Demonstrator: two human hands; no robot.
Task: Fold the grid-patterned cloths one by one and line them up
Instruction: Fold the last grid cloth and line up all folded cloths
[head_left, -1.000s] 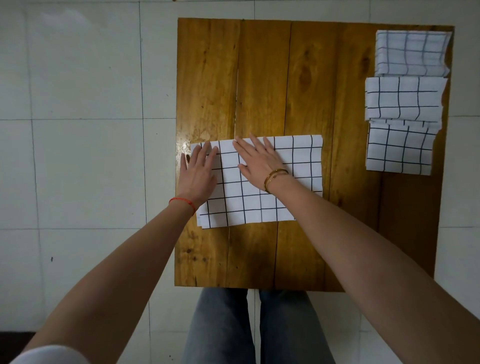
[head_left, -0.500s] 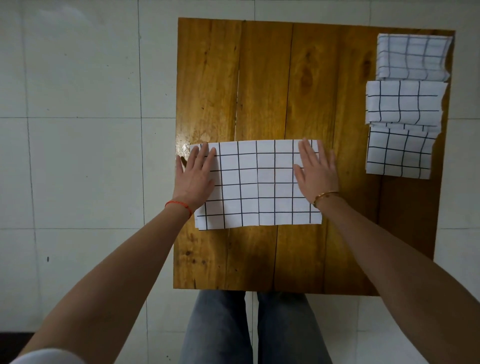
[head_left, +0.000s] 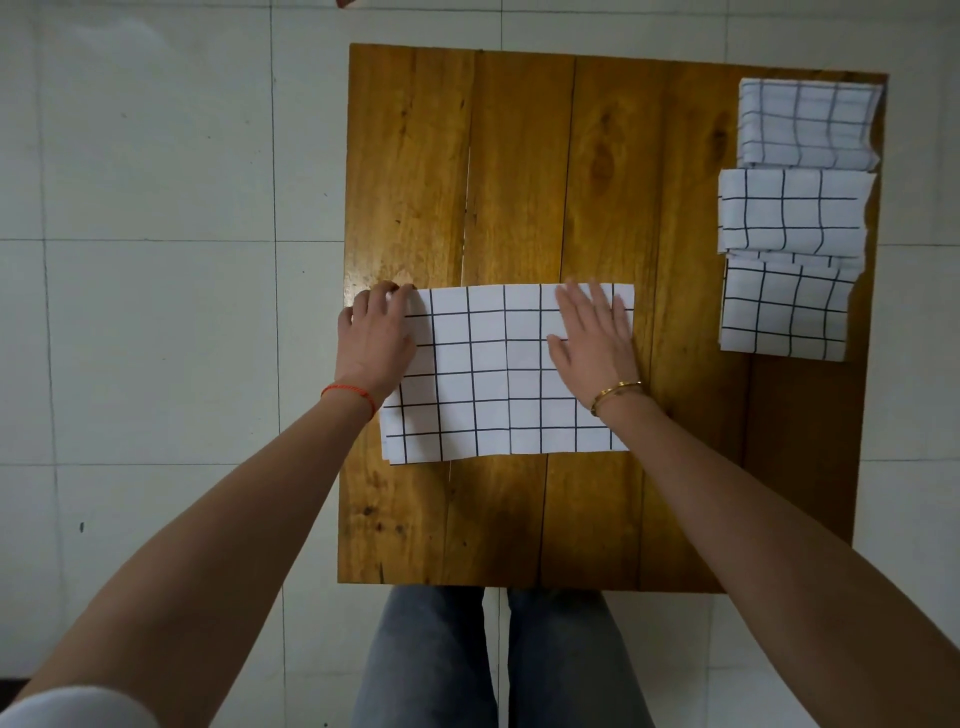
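A wooden desk (head_left: 519, 208) stands on a pale tiled floor (head_left: 156, 312), seen from above. On its near-left part lies a white cloth (head_left: 493, 374) with a black grid, folded into a wide rectangle whose left edge reaches almost to the desk's left edge.

The left hand (head_left: 374, 338) sits at the cloth's far-left corner. Its fingers are curled down over the left edge there, and the fingertips (head_left: 395, 292) appear to pinch that corner, though the contact under them is hidden. A red string bracelet (head_left: 348, 392) circles that wrist.

The right hand (head_left: 595, 340) lies flat on the cloth's right end, palm down, fingers straight and slightly spread, pointing away from the person; it presses the fabric and holds nothing. Its fingertips reach the cloth's far edge, and the little-finger side is just inside the right edge. A gold bangle (head_left: 615, 395) is on that wrist. The cloth's middle stretch shows bare between the two hands.

Along the desk's right side three folded cloths form a column. The far one (head_left: 810, 124) lies in the far-right corner; the middle one (head_left: 792, 213) sits just beside it; the near one (head_left: 784, 312) is tucked slightly under the middle one's near edge. All three are well apart from the hands.

Legs in grey jeans (head_left: 493, 665) show below the desk's near edge.
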